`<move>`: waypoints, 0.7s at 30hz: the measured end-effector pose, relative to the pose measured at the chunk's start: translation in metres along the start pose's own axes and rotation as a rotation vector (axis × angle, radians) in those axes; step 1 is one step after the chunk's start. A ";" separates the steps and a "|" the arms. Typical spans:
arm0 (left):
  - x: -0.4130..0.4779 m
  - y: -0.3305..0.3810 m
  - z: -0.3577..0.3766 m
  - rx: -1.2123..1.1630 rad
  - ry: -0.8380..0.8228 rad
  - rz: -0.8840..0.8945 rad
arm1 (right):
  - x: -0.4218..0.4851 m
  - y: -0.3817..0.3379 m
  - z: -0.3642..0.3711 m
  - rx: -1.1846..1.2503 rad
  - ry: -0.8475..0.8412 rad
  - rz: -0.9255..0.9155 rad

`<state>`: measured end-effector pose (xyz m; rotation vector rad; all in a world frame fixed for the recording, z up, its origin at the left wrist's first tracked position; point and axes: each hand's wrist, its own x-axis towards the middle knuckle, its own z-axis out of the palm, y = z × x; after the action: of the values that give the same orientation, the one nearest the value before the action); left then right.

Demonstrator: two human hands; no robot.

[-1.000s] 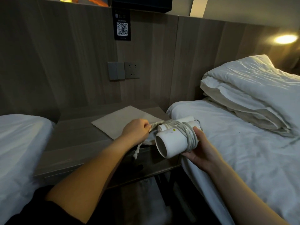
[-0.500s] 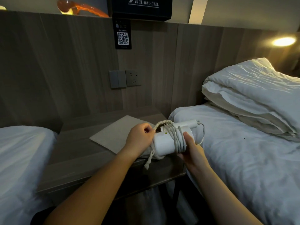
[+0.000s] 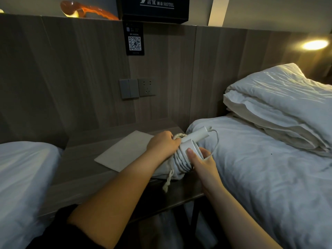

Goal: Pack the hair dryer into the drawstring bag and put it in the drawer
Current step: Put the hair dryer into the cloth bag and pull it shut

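There was one hair dryer (image 3: 187, 145) and one drawstring bag (image 3: 125, 151), both at the right edge of the worktop (image 3: 80, 168). The left hand (image 3: 162, 144) gripped the rope mouth of the bag, and the right hand (image 3: 203, 164) was closed around the dryer's cord-wrapped body. The nozzle end now sat inside the bag, while one second before the whole dryer was outside it.

Cord-wrapped hair dryer (image 3: 188, 143) partly inside drawstring bag (image 3: 179, 174).
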<state>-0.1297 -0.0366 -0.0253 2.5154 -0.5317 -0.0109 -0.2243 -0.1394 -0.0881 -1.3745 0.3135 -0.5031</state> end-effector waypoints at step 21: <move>-0.017 0.000 0.008 0.067 0.257 0.332 | 0.004 -0.002 0.014 0.133 0.228 0.303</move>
<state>-0.1465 -0.0345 -0.0338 2.4118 -0.8438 0.4550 -0.2143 -0.1302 -0.0839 -1.1171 0.6523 -0.4195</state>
